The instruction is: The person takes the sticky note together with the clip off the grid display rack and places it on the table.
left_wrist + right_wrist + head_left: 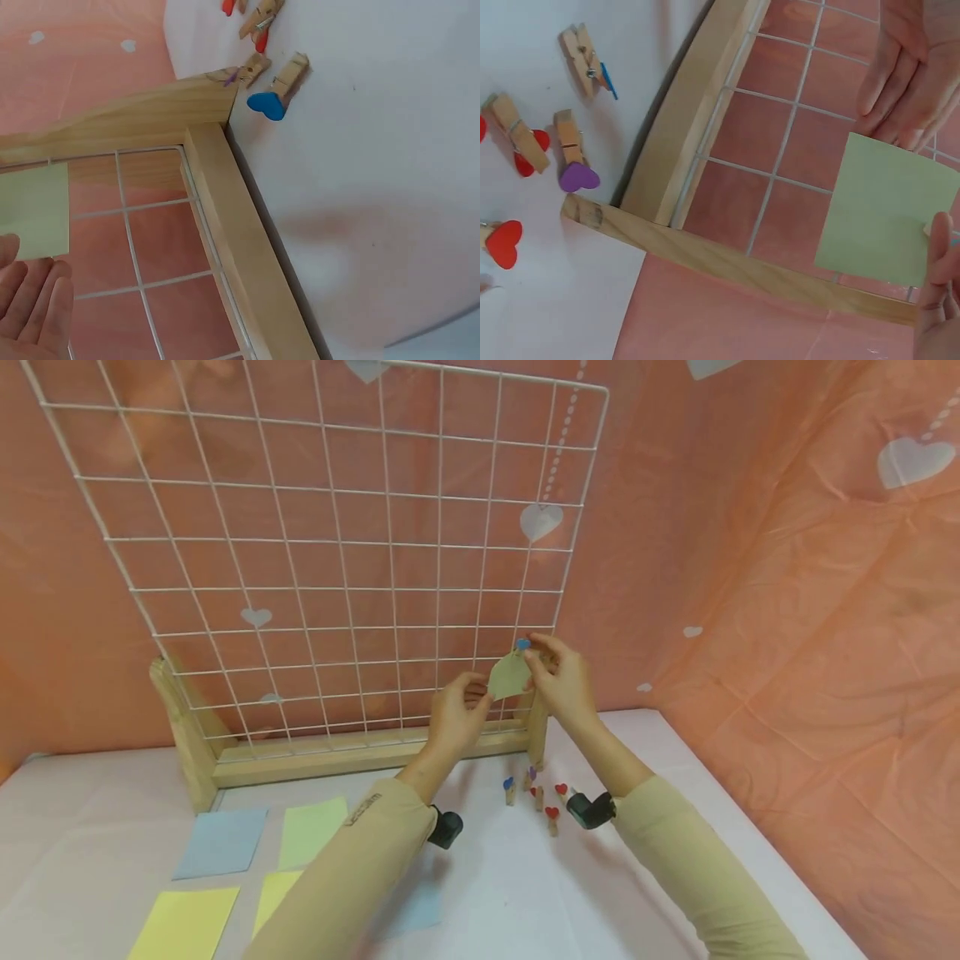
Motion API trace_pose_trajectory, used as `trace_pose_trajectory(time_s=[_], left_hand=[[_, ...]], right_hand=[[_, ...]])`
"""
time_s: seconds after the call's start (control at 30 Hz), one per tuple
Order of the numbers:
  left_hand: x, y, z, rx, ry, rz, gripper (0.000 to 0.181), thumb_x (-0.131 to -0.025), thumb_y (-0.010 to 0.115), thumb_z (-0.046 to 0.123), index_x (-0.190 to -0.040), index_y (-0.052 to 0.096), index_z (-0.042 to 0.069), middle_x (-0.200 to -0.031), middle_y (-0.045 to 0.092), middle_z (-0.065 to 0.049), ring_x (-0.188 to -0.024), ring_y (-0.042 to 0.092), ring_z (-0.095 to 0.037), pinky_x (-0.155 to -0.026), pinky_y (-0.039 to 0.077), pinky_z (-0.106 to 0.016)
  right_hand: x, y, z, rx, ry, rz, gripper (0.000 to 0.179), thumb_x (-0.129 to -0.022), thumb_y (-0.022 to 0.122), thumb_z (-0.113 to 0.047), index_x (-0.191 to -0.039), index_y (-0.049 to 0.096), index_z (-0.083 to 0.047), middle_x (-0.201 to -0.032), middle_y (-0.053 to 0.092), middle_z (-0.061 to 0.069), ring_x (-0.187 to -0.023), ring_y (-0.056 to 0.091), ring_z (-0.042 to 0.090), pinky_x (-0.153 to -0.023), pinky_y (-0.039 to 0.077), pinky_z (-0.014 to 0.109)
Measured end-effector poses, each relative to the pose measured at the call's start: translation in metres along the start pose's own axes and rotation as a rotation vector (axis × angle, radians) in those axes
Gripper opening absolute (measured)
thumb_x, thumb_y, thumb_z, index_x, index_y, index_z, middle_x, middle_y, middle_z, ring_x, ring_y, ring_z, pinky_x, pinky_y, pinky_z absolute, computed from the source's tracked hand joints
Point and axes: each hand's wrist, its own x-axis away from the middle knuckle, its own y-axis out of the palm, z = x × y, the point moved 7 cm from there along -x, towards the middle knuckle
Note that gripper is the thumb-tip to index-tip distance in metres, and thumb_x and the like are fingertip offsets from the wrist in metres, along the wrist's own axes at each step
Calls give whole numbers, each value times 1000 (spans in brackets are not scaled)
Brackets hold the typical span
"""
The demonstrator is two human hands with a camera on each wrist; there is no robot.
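Observation:
A pale green paper note is held up against the lower right of a white wire grid. My left hand pinches the note's left edge between thumb and fingers; in the left wrist view the thumb lies over the green note. At the note's top, my right hand pinches a clothespin with a blue heart. The right wrist view shows the note in front of the wires, with most of that clothespin hidden by the fingers.
The grid stands in a wooden base on a white-covered table. Several heart clothespins lie at the right front. On the left lie a blue note, a green note and yellow notes. Orange cloth hangs behind and to the right.

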Motion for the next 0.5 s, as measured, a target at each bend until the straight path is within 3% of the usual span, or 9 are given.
trace_pose_trajectory(time_s=[0.07, 0.23, 0.5], left_hand=[[-1, 3, 2, -11, -2, -12, 23, -89, 61, -2, -111, 61, -9, -103, 68, -23, -98, 66, -32, -86, 55, -34], [-2, 8, 6, -28, -21, -22, 22, -90, 59, -2, -111, 61, -8, -104, 67, -22, -98, 66, -31, -86, 55, -34], [-2, 9, 8, -94, -49, 29, 16, -90, 58, -2, -104, 65, -6, -96, 69, -19, -90, 68, -28, -77, 57, -34]], right_hand=[[-1, 2, 0, 6, 11, -17, 36, -97, 57, -12, -130, 55, 0, -119, 63, 19, -56, 65, 22, -41, 36, 15], [-2, 4, 0, 11, 25, -48, 35, -98, 54, -12, -130, 54, 0, -118, 64, 18, -61, 66, 30, -40, 33, 15], [-6, 7, -1, 17, 35, -58, 32, -99, 51, -11, -129, 54, 2, -122, 62, 19, -52, 59, 4, -41, 34, 14]])
